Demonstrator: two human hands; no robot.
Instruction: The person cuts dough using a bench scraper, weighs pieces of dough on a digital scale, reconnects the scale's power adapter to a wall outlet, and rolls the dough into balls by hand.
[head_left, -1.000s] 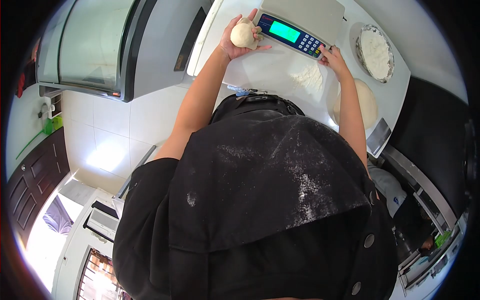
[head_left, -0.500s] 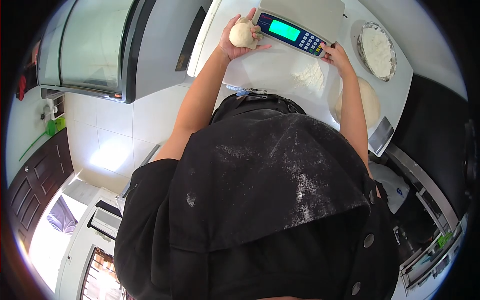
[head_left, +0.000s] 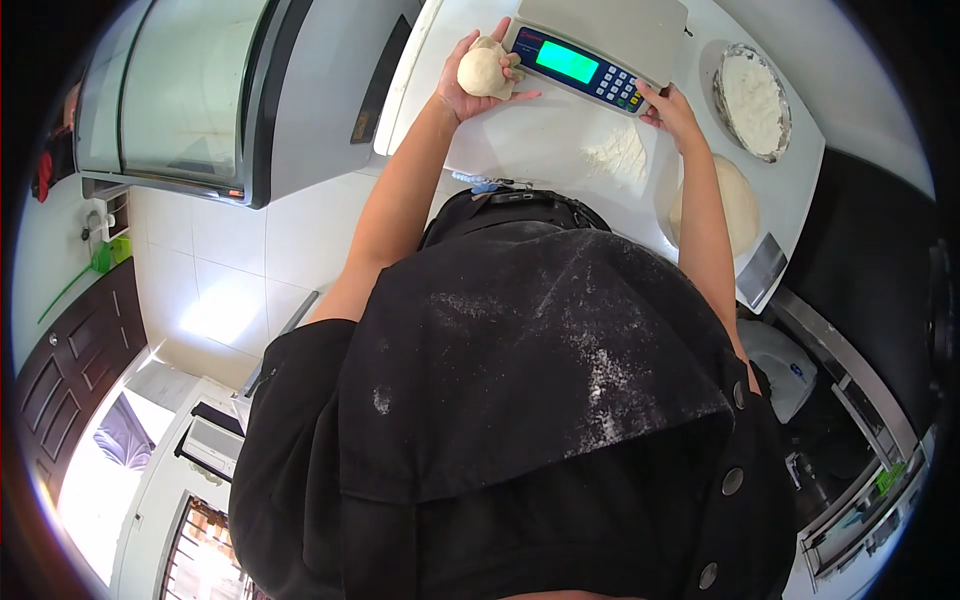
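My left hand [head_left: 470, 85] is wrapped round a smooth, pale ball of dough [head_left: 482, 73], with a flap of dough showing beside my fingers. It is held at the left end of a digital kitchen scale [head_left: 600, 35] with a lit green display [head_left: 566, 62]. At the scale's front right corner is my right hand [head_left: 672, 112]. Its thumb rests on the keypad and its fingers curl at the front edge. Under my right forearm lies a large mass of dough [head_left: 742, 205], partly hidden by the arm.
A round container of flour [head_left: 755, 100] stands at the right on the white table [head_left: 530, 150]. Loose flour [head_left: 618, 155] is scattered in front of the scale. A flat metal scraper [head_left: 763, 268] lies at the table's near right corner. A glass-fronted display case [head_left: 185, 90] stands to the left.
My right thumb has shifted slightly up and left on the keypad. My left hand keeps hold of the dough ball in nearly the same place.
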